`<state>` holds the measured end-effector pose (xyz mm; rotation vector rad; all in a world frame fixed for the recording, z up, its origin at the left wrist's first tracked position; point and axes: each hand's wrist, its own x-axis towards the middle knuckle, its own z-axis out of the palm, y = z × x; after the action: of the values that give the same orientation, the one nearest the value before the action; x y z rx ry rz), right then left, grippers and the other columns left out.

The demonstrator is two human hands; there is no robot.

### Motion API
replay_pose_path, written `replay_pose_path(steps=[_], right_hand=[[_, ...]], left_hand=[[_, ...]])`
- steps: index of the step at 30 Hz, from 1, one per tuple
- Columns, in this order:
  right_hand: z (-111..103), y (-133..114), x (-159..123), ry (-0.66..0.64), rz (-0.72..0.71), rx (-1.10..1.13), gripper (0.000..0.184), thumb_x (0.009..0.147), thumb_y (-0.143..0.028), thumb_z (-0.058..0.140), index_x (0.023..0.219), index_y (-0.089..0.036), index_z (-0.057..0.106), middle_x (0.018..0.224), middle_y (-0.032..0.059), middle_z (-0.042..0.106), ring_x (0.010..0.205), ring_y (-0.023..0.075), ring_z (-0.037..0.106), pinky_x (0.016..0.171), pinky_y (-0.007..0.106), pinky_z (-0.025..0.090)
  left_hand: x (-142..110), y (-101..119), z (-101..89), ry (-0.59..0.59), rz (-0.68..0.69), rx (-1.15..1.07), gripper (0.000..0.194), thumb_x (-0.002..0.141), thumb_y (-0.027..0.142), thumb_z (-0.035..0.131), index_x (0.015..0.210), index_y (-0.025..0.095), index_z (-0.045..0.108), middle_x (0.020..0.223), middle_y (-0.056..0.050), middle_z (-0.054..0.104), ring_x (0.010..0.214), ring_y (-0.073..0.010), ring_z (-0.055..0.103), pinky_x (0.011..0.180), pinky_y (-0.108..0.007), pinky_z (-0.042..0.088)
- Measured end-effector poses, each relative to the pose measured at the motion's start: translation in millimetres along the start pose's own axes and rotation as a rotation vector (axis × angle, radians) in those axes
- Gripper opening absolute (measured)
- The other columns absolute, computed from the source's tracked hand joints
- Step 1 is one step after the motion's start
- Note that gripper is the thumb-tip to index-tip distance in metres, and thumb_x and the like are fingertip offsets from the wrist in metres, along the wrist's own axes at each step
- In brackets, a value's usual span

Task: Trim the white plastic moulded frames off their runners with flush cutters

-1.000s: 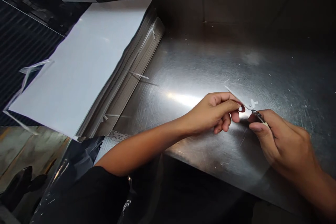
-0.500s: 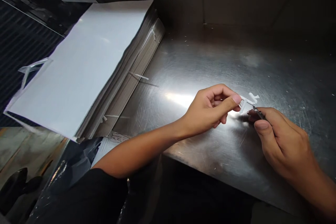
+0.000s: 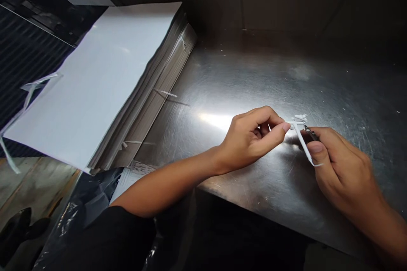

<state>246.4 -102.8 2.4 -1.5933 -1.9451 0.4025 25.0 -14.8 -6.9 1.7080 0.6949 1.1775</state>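
Observation:
My left hand is closed in a pinch on a small white plastic piece with a thin stem, held just above the steel table. My right hand is closed round a small dark metal cutting tool, whose tip meets the white piece. The stem of the piece slants down in front of my right thumb. Both hands meet at the middle right of the view.
A thick stack of white sheets lies on the table's left side, overhanging its edge, with thin white strips hanging off it. Tiny white scraps dot the steel surface. A dark plastic bag sits below the table edge at lower left.
The white piece has been turned in my left fingers: its long stem pointed up-left a second ago and now slants down toward my right thumb. Both hands stayed in about the same place.

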Motion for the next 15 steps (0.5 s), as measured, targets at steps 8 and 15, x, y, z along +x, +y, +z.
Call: replay_pose_path(steps=[8,15], right_hand=[[2,-1,1,-0.015,-0.022,-0.024,0.046,0.130,-0.052,0.039,0.127,-0.018,0.069,0.114,0.0054,0.073,0.096,0.0237,0.071,0.081,0.035,0.049],[4,3,2,-0.023,-0.020,0.012,0.045,0.130,-0.056,0.040,0.130,-0.021,0.068,0.120,0.0053,0.074,0.101,0.0269,0.073,0.081,0.039,0.051]], left_hand=[[3,-10,-0.9,0.030,0.357,0.264,0.018,0.103,0.014,0.082,0.091,0.017,0.069,0.077,0.003,0.065,0.063,-0.0078,0.055,0.057,-0.020,0.046],[3,-12,-5.0,-0.009,0.402,0.339,0.023,0.104,0.013,0.080,0.088,0.018,0.065,0.076,0.004,0.062,0.061,-0.0071,0.053,0.055,-0.021,0.043]])
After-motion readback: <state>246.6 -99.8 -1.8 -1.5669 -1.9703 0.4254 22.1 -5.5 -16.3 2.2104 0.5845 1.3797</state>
